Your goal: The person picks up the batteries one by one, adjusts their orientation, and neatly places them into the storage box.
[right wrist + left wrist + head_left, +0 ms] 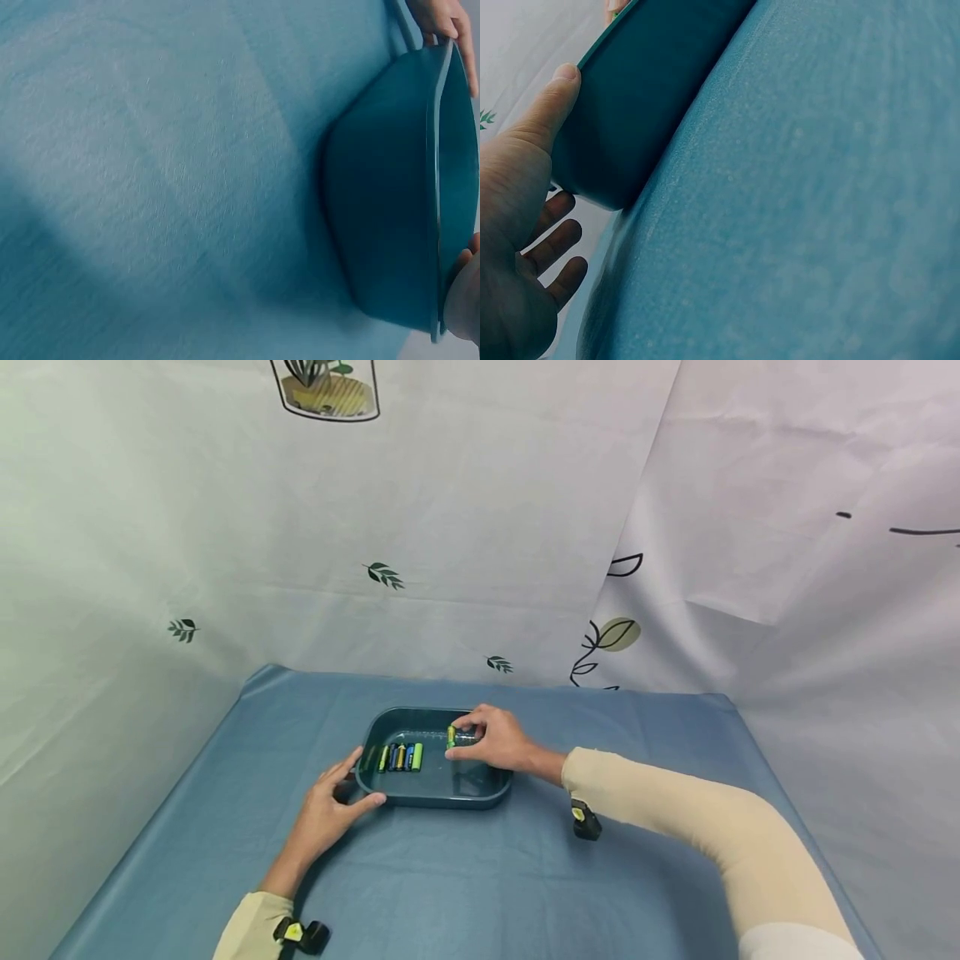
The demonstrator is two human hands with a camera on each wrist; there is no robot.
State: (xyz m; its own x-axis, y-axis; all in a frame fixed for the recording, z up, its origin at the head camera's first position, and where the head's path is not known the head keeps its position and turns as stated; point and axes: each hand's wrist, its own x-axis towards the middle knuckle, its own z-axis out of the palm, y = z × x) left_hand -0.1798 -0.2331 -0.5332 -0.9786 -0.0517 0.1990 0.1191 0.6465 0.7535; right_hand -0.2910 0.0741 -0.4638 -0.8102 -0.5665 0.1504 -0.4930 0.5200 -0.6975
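A dark teal tray (pixel 442 799) with rounded corners lies on the table. My left hand (pixel 324 814) holds its near left corner, the thumb on the front rim and the fingers along the left side. In the left wrist view that thumb (pixel 559 90) presses the rim while the lower fingers hang loosely below. Several batteries (pixel 401 757) stand side by side in a row in the tray's left half, green, blue and orange-banded. Over the tray's right half, my right hand (pixel 491 739) pinches a green and yellow battery (pixel 451 737) between thumb and fingers, held roughly upright.
A blue cloth (pixel 480 877) covers the table. White printed fabric walls (pixel 465 527) rise behind it and at both sides. Each wrist carries a small black camera, such as the right one (pixel 585 820).
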